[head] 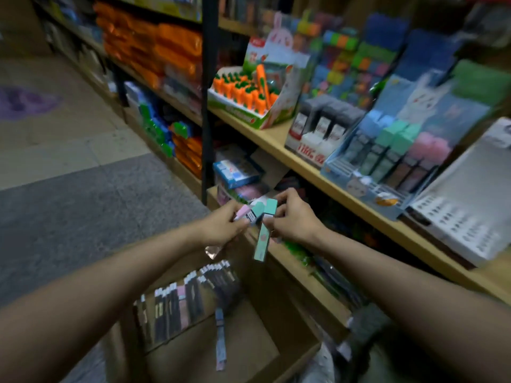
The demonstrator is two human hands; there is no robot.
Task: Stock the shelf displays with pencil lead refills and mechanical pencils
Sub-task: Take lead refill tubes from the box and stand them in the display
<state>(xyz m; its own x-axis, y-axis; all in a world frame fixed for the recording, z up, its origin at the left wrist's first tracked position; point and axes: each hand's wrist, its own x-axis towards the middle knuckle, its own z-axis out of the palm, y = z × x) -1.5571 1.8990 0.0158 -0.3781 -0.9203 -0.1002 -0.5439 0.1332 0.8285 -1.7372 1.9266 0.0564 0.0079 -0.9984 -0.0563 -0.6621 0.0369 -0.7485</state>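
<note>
My left hand (224, 223) grips a small bunch of lead refill packs (250, 214), pink and mint ones, in front of the lower shelf. My right hand (293, 217) pinches a long mint refill pack (262, 241) that hangs downward between both hands. Below them an open cardboard box (293, 352) holds several dark refill packs (179, 302) in rows and one loose blue pack (220, 338). On the wooden shelf (279, 142) to the right stands a blue rabbit display (398, 150) with blue, mint and pink refill packs upright in its slots.
A carrot-themed display box (246, 98) and a box of white and black items (320, 134) stand left of the rabbit display. A white tiered display (464, 205) sits at the far right. A black shelf post (208, 106) rises nearby. The aisle floor (69, 175) lies to the left.
</note>
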